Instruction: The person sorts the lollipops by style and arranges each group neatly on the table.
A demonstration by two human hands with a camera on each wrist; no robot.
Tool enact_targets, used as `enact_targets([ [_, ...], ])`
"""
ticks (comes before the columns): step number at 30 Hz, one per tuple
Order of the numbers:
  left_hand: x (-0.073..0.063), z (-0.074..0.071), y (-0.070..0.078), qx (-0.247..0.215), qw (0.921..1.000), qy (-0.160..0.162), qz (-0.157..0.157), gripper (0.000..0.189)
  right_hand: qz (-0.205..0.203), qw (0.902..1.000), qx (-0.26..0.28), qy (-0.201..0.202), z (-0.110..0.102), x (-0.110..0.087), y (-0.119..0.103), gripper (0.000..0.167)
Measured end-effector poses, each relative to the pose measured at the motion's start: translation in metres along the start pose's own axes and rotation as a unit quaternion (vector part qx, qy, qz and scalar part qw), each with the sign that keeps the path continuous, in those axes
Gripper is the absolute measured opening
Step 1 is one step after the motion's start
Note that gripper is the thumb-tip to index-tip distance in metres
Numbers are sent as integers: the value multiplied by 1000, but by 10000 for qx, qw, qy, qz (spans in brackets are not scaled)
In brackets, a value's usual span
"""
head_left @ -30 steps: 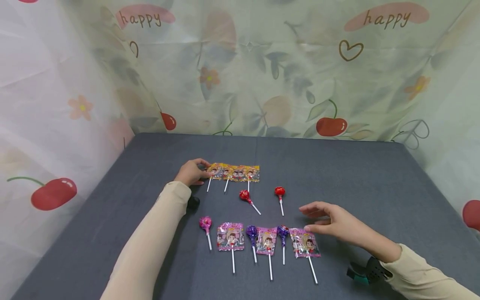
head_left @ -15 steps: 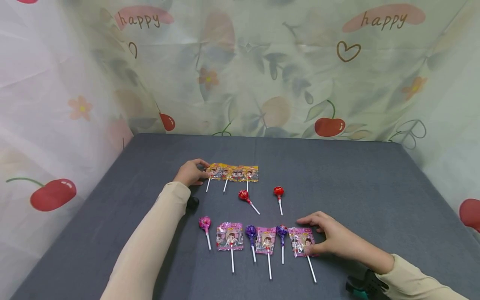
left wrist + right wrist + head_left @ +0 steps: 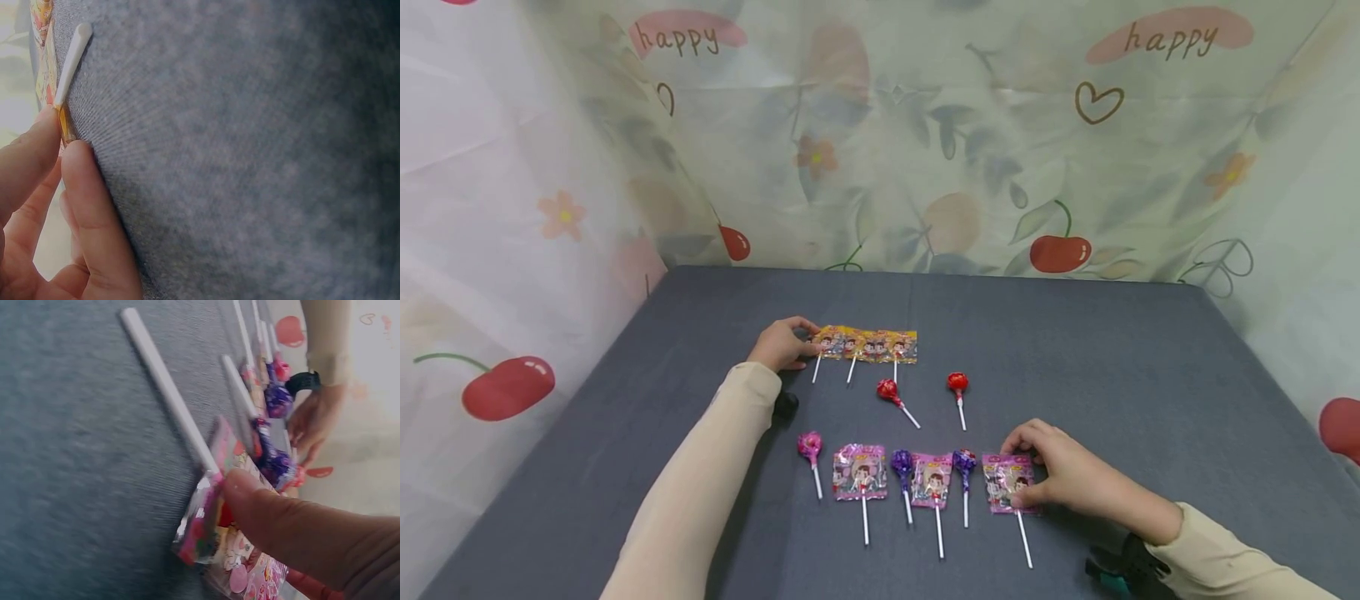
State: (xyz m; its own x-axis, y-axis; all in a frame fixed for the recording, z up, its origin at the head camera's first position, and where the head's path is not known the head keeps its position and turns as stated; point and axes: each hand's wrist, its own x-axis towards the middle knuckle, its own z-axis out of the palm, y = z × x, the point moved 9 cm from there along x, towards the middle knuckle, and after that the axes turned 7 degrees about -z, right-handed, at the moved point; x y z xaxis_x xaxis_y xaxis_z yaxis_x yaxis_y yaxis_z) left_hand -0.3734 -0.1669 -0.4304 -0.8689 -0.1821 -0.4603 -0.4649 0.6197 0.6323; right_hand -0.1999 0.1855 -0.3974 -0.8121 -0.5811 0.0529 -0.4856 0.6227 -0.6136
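Note:
In the head view my left hand (image 3: 778, 344) pinches the leftmost yellow-wrapped lollipop (image 3: 830, 340), at the end of an overlapping row of yellow lollipops (image 3: 880, 346). The left wrist view shows thumb and finger on its wrapper, with the white stick (image 3: 74, 62) pointing away. My right hand (image 3: 1067, 471) grips the rightmost lollipop in a pink packet (image 3: 998, 483) between thumb and fingers. From the right wrist, the thumb lies across that packet (image 3: 234, 544) near its stick (image 3: 169, 387). To its left lie a purple lollipop (image 3: 964, 462) and another pink packet lollipop (image 3: 932, 479).
Further left in the front row are a second purple lollipop (image 3: 902, 463), a large pink packet lollipop (image 3: 860, 473) and a round pink lollipop (image 3: 809, 446). Two red lollipops (image 3: 957, 382) lie between the rows on the grey table (image 3: 1075, 350). A patterned curtain (image 3: 880, 167) hangs around the table.
My right hand has come down onto the rightmost pink packet lollipop, taken hold of it and shifted it slightly right, away from the purple one. The left hand has stayed put.

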Motion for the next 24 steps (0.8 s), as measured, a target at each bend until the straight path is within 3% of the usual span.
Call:
enact_targets([
  [6,-3,0,1,-3,10000,-46,12,39,293,9988,375,-135,-5,2,-1,43],
  [10,0,-1,0,-14,10000,-37,10,39,218,9983,534,62,-14,4,-7,42],
  [18,4,1,-2,16,10000,-17,-30,39,387,9985,271,278,-27,10,-17,37],
  [24,5,1,-2,31,10000,-43,18,39,179,9973,425,566,-40,16,-31,37],
])
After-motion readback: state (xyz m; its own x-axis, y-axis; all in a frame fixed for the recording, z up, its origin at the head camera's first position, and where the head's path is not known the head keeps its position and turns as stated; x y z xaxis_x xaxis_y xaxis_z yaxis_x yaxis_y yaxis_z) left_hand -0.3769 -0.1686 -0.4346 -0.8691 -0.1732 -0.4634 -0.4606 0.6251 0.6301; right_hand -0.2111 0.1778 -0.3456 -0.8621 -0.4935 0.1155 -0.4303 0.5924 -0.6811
